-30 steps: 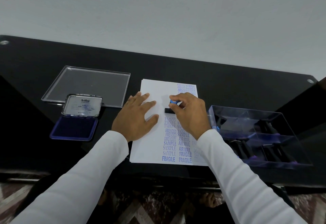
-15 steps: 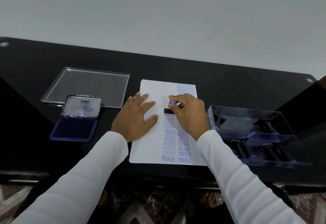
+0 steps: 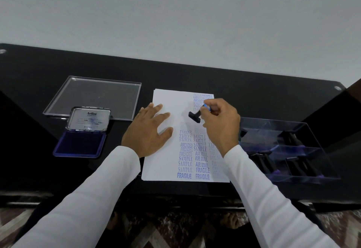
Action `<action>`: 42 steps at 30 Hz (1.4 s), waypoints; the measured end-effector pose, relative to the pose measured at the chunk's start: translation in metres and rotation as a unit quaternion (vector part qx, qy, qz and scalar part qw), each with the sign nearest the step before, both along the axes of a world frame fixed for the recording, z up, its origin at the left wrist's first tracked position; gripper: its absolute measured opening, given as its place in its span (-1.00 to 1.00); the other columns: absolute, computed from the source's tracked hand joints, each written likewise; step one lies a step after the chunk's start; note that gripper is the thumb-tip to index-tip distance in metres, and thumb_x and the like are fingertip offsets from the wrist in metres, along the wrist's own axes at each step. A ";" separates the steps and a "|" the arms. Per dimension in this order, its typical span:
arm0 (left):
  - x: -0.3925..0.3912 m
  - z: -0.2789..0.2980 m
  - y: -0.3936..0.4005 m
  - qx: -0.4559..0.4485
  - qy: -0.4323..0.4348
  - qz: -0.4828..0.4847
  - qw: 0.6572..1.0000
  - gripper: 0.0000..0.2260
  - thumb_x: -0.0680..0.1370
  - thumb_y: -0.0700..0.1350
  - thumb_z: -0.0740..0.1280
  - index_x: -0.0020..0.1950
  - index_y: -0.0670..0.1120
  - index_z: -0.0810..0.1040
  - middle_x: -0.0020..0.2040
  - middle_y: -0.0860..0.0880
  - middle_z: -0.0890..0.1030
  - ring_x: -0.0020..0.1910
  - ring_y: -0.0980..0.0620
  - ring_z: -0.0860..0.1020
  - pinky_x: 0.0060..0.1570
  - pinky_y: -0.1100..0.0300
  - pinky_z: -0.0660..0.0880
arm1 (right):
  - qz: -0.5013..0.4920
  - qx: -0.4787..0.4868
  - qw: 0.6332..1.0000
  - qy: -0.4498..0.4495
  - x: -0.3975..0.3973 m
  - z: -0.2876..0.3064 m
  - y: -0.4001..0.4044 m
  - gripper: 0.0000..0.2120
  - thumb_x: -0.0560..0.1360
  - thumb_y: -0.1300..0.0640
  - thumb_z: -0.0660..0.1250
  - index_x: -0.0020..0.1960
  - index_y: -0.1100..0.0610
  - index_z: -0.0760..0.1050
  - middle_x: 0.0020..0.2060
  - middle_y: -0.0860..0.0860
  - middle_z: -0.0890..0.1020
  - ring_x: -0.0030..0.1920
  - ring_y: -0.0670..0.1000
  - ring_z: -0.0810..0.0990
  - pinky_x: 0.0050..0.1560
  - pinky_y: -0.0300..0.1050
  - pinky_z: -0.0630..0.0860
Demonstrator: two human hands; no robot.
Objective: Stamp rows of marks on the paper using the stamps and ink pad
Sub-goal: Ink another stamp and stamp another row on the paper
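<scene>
Two arms reach into view from the lower edge, both covered in plain white long sleeves of smooth, snug fabric. Each sleeve ends at the wrist in a simple cuff with no buttons, stripes or markings to be seen. The left hand (image 3: 146, 130) and the right hand (image 3: 221, 125) are bare: no gloves, rings, watch or bracelet show. Soft folds crease the sleeves near the elbows.

White paper (image 3: 166, 99) lies flat mid-counter, its right half filled with blue columns reading SAMPLE, AMENDED, AIR MAIL, FRAGILE; a black stamp (image 3: 194, 116) with a blue-tipped handle hangs tilted above it; the ink pad (image 3: 80, 143) lies open at left, lid upright; more stamps (image 3: 263, 161) lie in the clear box at right.
</scene>
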State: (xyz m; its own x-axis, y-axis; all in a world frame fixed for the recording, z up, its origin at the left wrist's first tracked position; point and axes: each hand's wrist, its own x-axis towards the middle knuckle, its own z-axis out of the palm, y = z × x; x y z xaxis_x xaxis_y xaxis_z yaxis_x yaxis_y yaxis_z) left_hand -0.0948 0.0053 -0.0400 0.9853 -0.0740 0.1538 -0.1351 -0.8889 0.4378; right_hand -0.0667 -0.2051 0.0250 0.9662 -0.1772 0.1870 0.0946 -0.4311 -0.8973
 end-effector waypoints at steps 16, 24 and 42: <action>0.000 0.000 0.000 0.003 -0.003 0.002 1.000 -0.49 0.61 0.27 0.19 0.52 0.12 0.37 0.61 0.07 0.20 0.62 0.01 0.03 0.52 0.10 -0.14 | -0.097 0.048 0.994 0.017 0.000 0.000 -0.004 -0.90 0.50 0.15 0.39 -0.11 -0.05 0.56 -0.26 -0.11 0.66 -0.23 -0.01 0.68 -0.20 0.08 0.68; 0.000 0.000 0.001 -0.001 0.006 0.000 1.000 -0.41 0.55 0.33 0.09 0.52 0.11 0.38 0.61 0.06 0.21 0.62 0.00 0.04 0.55 0.06 -0.10 | -0.098 0.057 0.993 0.018 -0.001 -0.003 -0.005 -0.89 0.50 0.15 0.39 -0.11 -0.06 0.57 -0.25 -0.11 0.67 -0.21 -0.01 0.68 -0.18 0.07 0.68; 0.000 0.000 0.001 0.003 0.010 0.000 1.000 -0.43 0.58 0.32 0.11 0.53 0.12 0.36 0.62 0.07 0.18 0.62 0.01 0.01 0.53 0.08 -0.13 | -0.089 0.052 0.994 0.023 -0.001 -0.007 -0.004 -0.93 0.51 0.13 0.40 -0.05 -0.02 0.58 -0.20 -0.12 0.67 -0.18 -0.04 0.68 -0.12 0.05 0.69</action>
State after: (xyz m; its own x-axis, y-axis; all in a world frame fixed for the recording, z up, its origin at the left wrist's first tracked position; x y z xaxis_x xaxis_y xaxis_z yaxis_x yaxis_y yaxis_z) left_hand -0.0948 0.0063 -0.0398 0.9882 -0.0756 0.1331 -0.1267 -0.8918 0.4343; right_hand -0.0673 -0.2095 0.0183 0.9254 -0.3614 0.1143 -0.0173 -0.3415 -0.9397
